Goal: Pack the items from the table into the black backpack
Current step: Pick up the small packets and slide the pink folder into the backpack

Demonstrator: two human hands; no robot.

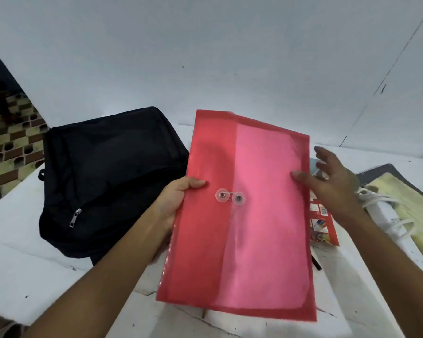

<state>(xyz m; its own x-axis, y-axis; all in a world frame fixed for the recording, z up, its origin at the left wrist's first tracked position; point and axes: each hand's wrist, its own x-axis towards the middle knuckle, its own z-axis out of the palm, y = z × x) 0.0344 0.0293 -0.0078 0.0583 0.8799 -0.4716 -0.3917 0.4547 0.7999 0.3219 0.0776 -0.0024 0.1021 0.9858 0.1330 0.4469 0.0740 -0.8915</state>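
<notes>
In the left hand's [175, 201] pinching grip, a red folder [239, 215].

left hand [175, 200]: thumb on top, fingers curled, gripping | right hand [332, 181]: fingers spread, relaxed; both forearms extended forward

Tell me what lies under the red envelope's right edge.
Beside the red envelope, a red printed packet and a black pen tip poke out on the table; the rest is covered.
</notes>
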